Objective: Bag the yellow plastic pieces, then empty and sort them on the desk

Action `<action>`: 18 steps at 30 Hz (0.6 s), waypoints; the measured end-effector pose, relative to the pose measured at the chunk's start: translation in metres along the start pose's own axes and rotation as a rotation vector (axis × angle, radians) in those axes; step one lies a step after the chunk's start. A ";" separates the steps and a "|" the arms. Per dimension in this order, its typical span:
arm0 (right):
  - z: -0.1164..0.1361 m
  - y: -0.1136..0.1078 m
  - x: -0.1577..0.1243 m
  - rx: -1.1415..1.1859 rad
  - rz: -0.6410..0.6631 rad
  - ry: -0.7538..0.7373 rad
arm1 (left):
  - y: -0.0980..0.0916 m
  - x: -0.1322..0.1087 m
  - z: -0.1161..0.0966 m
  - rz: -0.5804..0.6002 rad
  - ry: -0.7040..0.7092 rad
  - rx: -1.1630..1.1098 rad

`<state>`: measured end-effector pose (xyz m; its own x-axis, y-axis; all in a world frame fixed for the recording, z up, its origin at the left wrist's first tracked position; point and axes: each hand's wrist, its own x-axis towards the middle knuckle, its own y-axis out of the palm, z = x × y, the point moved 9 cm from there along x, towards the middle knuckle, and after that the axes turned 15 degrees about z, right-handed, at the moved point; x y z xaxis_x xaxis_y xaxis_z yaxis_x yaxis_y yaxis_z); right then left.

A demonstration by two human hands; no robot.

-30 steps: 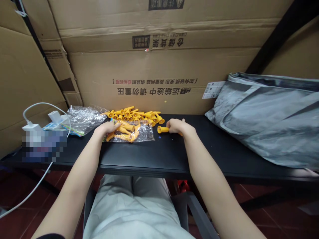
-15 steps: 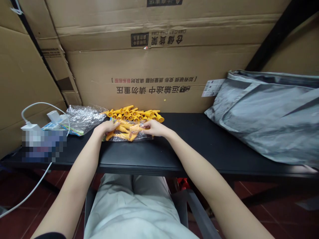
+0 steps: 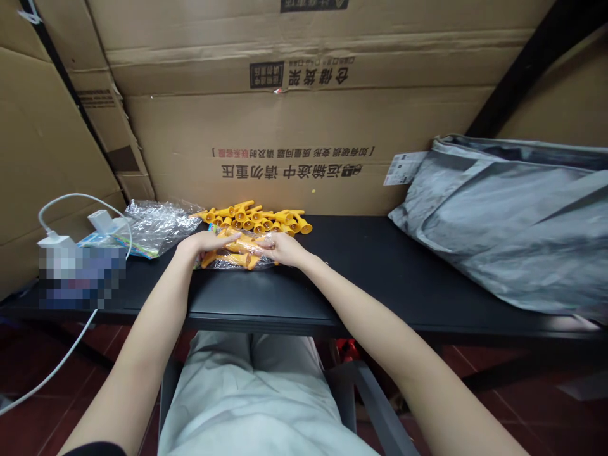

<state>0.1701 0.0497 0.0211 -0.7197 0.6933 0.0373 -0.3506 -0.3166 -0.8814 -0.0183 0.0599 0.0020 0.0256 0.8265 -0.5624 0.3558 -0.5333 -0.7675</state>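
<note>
**Light, slick bag of yellow pieces held between two hands**

The clear plastic bag [image 3: 241, 259] lay on the table [image 3: 213, 301] just left of the frame's centre, with yellow horn-shaped pieces [image 3: 247, 246] showing through it. The left hand [image 3: 206, 243] had its grip closed on the bag's left end, thumb laid over the film. The right hand [image 3: 281, 248] was at the right end, fingers bent close together; whether that grip pinched the film, a piece or both could not be told.

The bag was probably light, its film thin, limp and slippery, apt to crease or tear if pulled hard. The pieces looked like stiff, hollow plastic, unlikely to break but likely to slide over one another. Their narrow stems seemed the surest hold; for the bag, an edge pinched firmly. A loose pile [image 3: 251, 220] of similar pieces lay just behind.

Upside-down print covered the cardboard [image 3: 285, 123] across the upper frame: 仓储货架 (storage rack), 运输途中 请勿重压 (do not press heavily in transit), and a bracketed line about damage, with 联系客服 (contact customer service) in red. A white label [image 3: 403, 168] at right was too small to read. No brand was legible.
</note>
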 end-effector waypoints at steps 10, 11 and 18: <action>0.008 0.005 0.003 0.057 0.056 -0.128 | 0.001 0.002 0.003 0.029 -0.001 -0.027; 0.007 0.005 0.002 0.047 0.067 -0.121 | 0.000 0.002 0.003 0.022 0.005 -0.020; 0.003 0.003 0.002 0.095 0.036 -0.110 | -0.003 0.002 0.000 -0.002 0.028 -0.049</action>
<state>0.1659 0.0486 0.0199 -0.7924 0.6068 0.0625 -0.3747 -0.4032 -0.8349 -0.0195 0.0626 0.0029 0.0510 0.8329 -0.5511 0.4008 -0.5224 -0.7526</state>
